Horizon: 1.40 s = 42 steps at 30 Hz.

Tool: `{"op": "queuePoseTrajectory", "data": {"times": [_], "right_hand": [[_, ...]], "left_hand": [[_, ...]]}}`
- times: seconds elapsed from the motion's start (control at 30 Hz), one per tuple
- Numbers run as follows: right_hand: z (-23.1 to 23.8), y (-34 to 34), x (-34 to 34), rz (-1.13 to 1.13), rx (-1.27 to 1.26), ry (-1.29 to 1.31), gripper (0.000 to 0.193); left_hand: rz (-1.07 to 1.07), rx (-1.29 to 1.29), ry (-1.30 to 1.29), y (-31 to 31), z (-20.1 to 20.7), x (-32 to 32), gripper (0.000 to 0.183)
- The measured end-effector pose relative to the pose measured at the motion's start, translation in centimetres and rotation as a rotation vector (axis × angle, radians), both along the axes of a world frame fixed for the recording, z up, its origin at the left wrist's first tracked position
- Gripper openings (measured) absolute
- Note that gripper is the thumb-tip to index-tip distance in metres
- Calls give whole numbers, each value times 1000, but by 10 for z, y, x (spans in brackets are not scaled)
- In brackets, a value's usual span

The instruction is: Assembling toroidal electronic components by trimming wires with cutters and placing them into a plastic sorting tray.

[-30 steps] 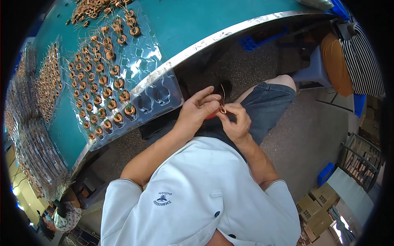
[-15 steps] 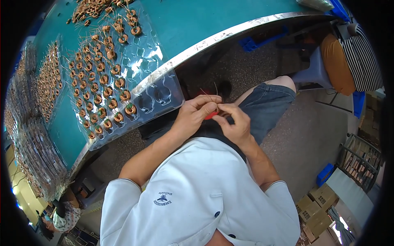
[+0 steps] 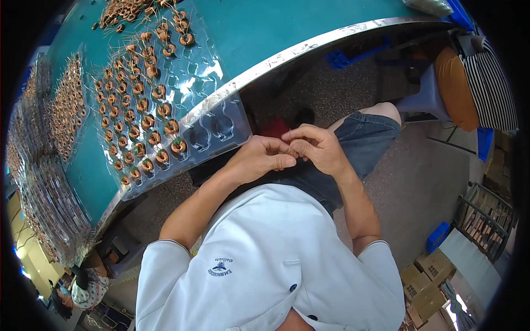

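Note:
My left hand (image 3: 258, 160) and my right hand (image 3: 324, 150) meet over my lap, just off the table's edge. Between their fingertips shows a small copper wire coil (image 3: 296, 157), mostly covered by the fingers. The left thumb lies along the forefinger, closed on it. Thumb and forefinger of my right hand pinch at its other side. Left of the hands, a clear plastic tray (image 3: 212, 144) juts over the table edge. Rows of copper-wound ring coils (image 3: 171, 127) with upright wire ends fill much of it; several pockets at its right hold nothing.
Stacked trays of coils (image 3: 41, 193) line the far left of the green table (image 3: 276, 22). Loose brown rings (image 3: 124, 12) lie heaped at the back. A person in striped clothing (image 3: 488, 83) sits at the right. Cartons (image 3: 422, 281) and a blue bin (image 3: 438, 236) stand lower right.
The right hand has lifted and turned slightly, its fingers shifting along the held piece. The left hand has tilted flatter. Wire ends that stuck up above the fingers no longer show.

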State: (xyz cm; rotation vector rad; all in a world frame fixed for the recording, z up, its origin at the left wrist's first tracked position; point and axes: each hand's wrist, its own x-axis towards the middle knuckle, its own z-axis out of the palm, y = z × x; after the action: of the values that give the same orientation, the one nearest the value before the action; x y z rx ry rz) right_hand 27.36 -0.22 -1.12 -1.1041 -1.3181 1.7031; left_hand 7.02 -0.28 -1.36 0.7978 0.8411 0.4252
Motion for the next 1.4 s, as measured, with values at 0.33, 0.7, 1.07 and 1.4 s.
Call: {"op": "queuePoseTrajectory", "data": {"times": [0.33,0.7,1.07,1.4], "right_hand": [[-13,-20,-16,-361,95,23,8],[31,-10,-22,-192,152,-287,12],[106,85,-87,-175,375,-249,8],[104,168,-170,58,655,-539,15]], "left_hand": [[174,130,97,-10,9,15,24],[288,276,168,-5,24,7,26],[499,356,-129,-18,25,-44,40],[513,431,-167,-19,24,-60,29]]}}
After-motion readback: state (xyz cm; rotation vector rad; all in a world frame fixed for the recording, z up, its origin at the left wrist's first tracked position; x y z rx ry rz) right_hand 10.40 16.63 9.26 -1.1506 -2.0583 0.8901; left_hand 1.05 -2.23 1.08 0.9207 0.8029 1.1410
